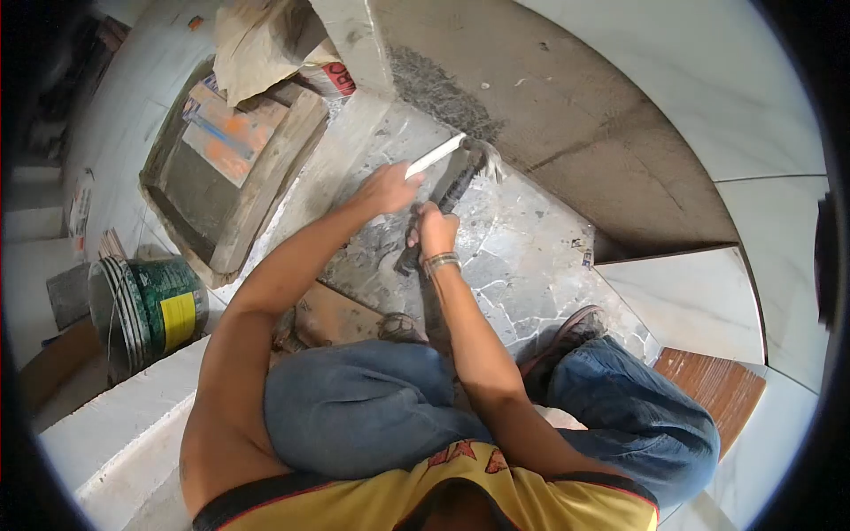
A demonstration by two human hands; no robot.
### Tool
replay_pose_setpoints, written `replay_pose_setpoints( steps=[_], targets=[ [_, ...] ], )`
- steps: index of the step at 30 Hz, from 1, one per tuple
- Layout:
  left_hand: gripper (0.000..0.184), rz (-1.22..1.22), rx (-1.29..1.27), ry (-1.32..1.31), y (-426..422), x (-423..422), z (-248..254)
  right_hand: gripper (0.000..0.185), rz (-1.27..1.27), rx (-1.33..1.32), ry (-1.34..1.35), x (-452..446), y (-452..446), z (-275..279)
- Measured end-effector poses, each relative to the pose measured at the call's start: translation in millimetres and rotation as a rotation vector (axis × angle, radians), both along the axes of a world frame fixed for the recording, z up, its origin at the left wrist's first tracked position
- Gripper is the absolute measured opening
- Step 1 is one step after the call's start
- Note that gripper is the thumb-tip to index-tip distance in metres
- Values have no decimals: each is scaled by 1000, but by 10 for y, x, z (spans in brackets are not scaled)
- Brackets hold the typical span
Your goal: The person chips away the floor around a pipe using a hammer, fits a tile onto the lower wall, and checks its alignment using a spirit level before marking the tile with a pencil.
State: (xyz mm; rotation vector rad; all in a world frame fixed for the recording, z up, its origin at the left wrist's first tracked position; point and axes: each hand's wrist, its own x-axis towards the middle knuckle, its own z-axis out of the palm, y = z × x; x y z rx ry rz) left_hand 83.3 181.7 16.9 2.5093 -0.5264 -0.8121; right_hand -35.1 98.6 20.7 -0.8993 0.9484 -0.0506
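My left hand (390, 188) is closed on one end of a narrow white strip (436, 157), which slants up to the right. The strip's far end is beside the metal head of a hammer (482, 157). My right hand (436, 232), with a band at its wrist, is wrapped round the dark handle of this hammer. The hammer's head points away from me, over the grey, cracked-pattern floor (505, 265). Part of the handle shows below my right hand.
A mortar trough (152, 190) holding a wooden plank (270, 181) and an orange-smeared board (226, 133) is at upper left. Below it stands a green bucket (173, 305). White tiles (682, 296) and a brown wood-look tile (708, 389) are at right, beside my legs.
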Motion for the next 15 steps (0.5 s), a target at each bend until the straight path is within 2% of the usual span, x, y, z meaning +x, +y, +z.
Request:
replay_pose_setpoints(
  steps=[2, 4, 8, 11, 15],
  targets=[
    [43, -5, -4, -41, 32, 15, -78, 24, -10, -52, -21, -9, -46, 44],
    [42, -16, 34, -97, 28, -33, 60, 25, -29, -42, -41, -142, -42, 323],
    [41, -46, 59, -148, 7, -81, 185, 26, -178, 68, -238, -301, 61, 471],
    [44, -111, 96, -105, 4, -49, 108, 23, -204, 103, -195, -296, 55, 515],
    [43, -62, 36, -156, -16, 7, 65, 23, -165, 72, -148, -264, 32, 473]
  ],
)
